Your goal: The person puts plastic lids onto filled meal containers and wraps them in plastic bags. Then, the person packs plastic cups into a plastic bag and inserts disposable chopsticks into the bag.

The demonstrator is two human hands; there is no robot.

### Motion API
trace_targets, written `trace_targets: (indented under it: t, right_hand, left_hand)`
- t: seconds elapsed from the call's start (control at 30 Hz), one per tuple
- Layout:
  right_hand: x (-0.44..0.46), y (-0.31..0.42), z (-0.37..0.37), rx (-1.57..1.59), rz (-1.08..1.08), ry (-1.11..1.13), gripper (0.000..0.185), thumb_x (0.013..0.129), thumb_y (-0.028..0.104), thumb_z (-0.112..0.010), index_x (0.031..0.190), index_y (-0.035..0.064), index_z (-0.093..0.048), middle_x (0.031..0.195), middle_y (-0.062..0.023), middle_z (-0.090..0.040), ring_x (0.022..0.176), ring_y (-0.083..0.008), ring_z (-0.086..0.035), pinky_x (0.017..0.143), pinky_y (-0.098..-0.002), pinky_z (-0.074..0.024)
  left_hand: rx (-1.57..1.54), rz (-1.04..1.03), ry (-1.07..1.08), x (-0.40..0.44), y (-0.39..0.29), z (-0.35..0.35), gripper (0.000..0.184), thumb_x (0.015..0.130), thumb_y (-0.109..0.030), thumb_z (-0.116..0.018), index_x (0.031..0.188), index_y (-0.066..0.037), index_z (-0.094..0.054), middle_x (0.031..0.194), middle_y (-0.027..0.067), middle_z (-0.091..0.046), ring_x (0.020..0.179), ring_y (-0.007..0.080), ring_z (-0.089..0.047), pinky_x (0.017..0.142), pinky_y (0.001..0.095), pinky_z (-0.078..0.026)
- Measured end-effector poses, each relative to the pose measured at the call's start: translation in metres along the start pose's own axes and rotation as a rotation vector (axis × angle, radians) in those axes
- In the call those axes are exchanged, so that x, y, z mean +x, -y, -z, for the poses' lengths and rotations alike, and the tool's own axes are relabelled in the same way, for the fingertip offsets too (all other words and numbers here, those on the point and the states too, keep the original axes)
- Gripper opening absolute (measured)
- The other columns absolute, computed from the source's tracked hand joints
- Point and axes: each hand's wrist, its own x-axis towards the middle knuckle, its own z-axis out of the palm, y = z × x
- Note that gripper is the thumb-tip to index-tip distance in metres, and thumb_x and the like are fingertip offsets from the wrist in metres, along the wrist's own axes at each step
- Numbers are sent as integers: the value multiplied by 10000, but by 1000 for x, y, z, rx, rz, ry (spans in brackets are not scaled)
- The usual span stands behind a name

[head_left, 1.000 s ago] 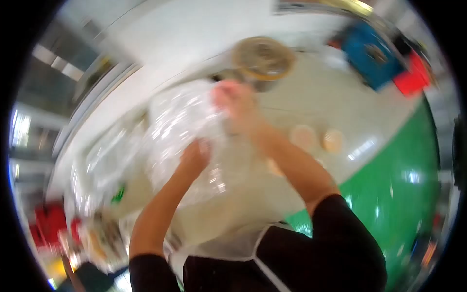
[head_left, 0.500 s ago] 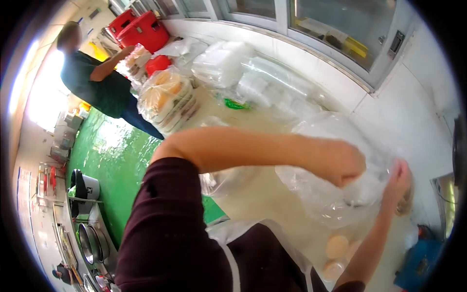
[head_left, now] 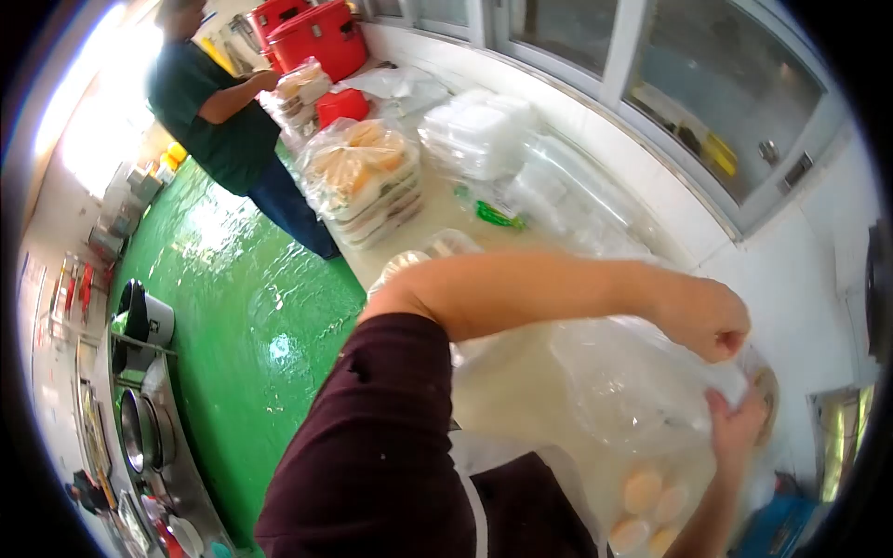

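Observation:
A large clear plastic bag (head_left: pixel 619 377) spreads over the light worktop in front of me, partly hidden under my left forearm. My left hand (head_left: pixel 709 321) is closed in a fist over the bag's right side, seemingly gripping its film. Below it, my right hand (head_left: pixel 738 423) holds the edge of the bag, thumb and fingers close to the film. A brownish round thing (head_left: pixel 766 405), partly covered, sits just beyond the right fingers. Several pale round items (head_left: pixel 643 490) lie near my right forearm.
Bagged, stacked food trays (head_left: pixel 372 177) stand on the worktop, with clear plastic containers (head_left: pixel 479 135) and a green packet (head_left: pixel 499 215) nearby. A co-worker (head_left: pixel 209 102) stands at the far end by red bins (head_left: pixel 321 42). A blue object (head_left: pixel 781 525) is at the lower right.
My view has shifted. My left fist appears farther right and my right hand lower in the picture, its fingers turned more toward the bag's edge. The bag lies flatter.

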Motion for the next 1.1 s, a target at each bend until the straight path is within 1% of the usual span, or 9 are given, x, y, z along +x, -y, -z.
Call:
trace_targets:
  t: [0.07, 0.17, 0.3, 0.37, 0.47, 0.6, 0.73, 0.97, 1.1]
  right_hand:
    - [8, -15, 16, 15, -321, -88, 693, 802, 379, -612, 1279, -71, -387, 1200, -223, -511, 1114, -327, -489, 949, -393, -366]
    - [35, -97, 39, 856, -255, -523, 592, 793, 200, -619, 1275, -65, -399, 1131, -226, -556, 1012, -316, -557, 891, -375, -427]
    - [40, -138, 117, 43, -232, -691, 579, 786, 142, -629, 1301, 7, -401, 1045, -173, -593, 980, -277, -571, 848, -359, -468]
    - [34, -161, 148, -506, -209, -690, 589, 787, 144, -637, 1315, 42, -397, 1006, -146, -605, 973, -260, -572, 837, -356, -480]
    - [13, -84, 141, 321, -423, -695, 595, 792, 195, -653, 1309, 45, -400, 975, -128, -608, 954, -250, -571, 835, -345, -481]
    - [-55, 32, 65, 524, -400, -190, 487, 805, 190, -636, 1217, 1, -459, 1070, -131, -563, 987, -228, -533, 861, -327, -430]
    - [-91, 114, -27, 739, -408, 151, 429, 813, 156, -621, 1181, -3, -469, 1073, -113, -547, 975, -195, -517, 855, -312, -411]
    - [-111, 140, -80, 1194, -485, 70, 383, 821, 171, -614, 1134, -3, -477, 1070, -75, -545, 963, -152, -520, 838, -301, -430]
    - [-107, 132, -59, 1286, -564, 362, 200, 818, 166, -612, 952, 25, -566, 847, -27, -581, 748, -88, -534, 586, -239, -434]
  left_hand:
    - [65, -77, -390, -17, 0, -6, 502, 681, -322, -720, 1058, -55, -523, 1175, 160, -498, 1088, 311, -475, 865, 423, -419]
    - [586, 71, -534, -59, -6, -18, 727, 673, -405, -715, 1263, -108, -412, 1399, 145, -287, 1306, 341, -229, 996, 535, -288]
    - [796, 858, -77, -72, 139, -82, 641, 798, -271, -608, 1353, -128, -321, 1449, 135, -204, 1351, 325, -143, 1029, 570, -213]
    - [541, 777, -434, -70, 107, -73, 622, 818, -236, -582, 1362, -121, -302, 1451, 136, -203, 1345, 353, -140, 1036, 560, -207]
    - [-82, 368, -815, -78, 35, -63, 676, 824, -256, -586, 1387, -113, -242, 1458, 167, -156, 1328, 410, -131, 1041, 552, -196]
    - [-319, 335, -705, -128, -16, -98, 838, 783, -363, -640, 1414, -112, -148, 1449, 250, -52, 1306, 483, -98, 1042, 540, -192]
    - [-138, 828, -100, -176, -13, -141, 918, 768, -457, -631, 1423, -98, -99, 1431, 300, -18, 1327, 459, -63, 1068, 468, -186]
    - [-650, 776, -431, -189, 1, -203, 741, 892, -401, -499, 1403, -15, -127, 1431, 228, -163, 1325, 357, -191, 1063, 400, -227]
    - [-581, 744, -429, -175, -31, -165, 796, 856, -391, -569, 1420, -66, -111, 1416, 208, -212, 1306, 362, -207, 1051, 418, -238]
